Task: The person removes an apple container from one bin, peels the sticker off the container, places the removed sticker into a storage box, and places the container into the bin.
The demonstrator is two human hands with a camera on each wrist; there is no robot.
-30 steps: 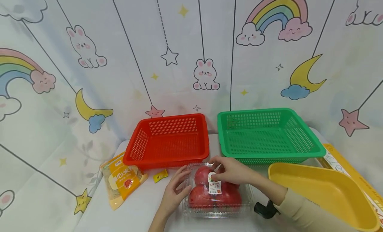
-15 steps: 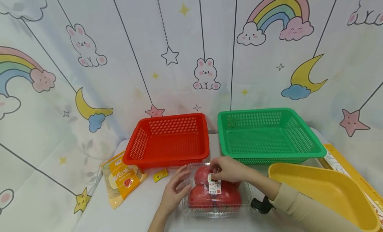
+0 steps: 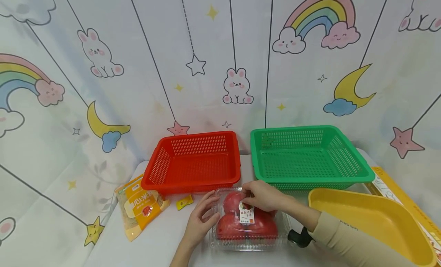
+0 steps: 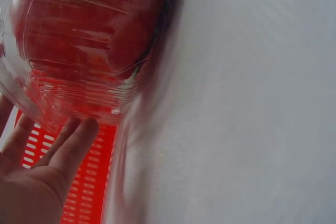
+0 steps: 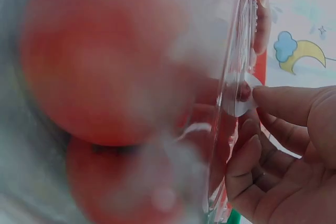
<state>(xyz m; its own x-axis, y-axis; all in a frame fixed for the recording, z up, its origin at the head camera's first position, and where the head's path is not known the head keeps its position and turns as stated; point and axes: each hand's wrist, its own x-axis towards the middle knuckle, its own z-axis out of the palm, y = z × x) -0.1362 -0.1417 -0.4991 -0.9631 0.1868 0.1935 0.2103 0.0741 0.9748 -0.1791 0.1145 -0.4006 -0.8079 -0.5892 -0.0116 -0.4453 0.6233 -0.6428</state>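
A clear plastic box (image 3: pixel 284 225) of red tomatoes (image 3: pixel 228 225) stands on the white table in front of me. On its lid is a white label (image 3: pixel 247 216) with a round upper part. My right hand (image 3: pixel 264 195) reaches over from the right, its fingers curled at the label's upper end. In the right wrist view, the thumb and fingers pinch the round part of the label (image 5: pixel 254 81), its edge raised off the lid. My left hand (image 3: pixel 201 222) rests with relaxed fingers against the box's left side. The left wrist view shows its fingertips (image 4: pixel 89 127) by the ridged plastic wall.
Behind the box stand a red basket (image 3: pixel 200 187) and a green basket (image 3: pixel 310 181). To the right lies a yellow tray (image 3: pixel 365 217), partly under the right sleeve. An orange food packet (image 3: pixel 141 205) and a small yellow wrapped piece (image 3: pixel 185 202) lie on the left.
My right hand's fingers have drawn in on the label's round top, which is now more covered by the thumb. The right forearm has shifted slightly left. The left hand and the box stay put.
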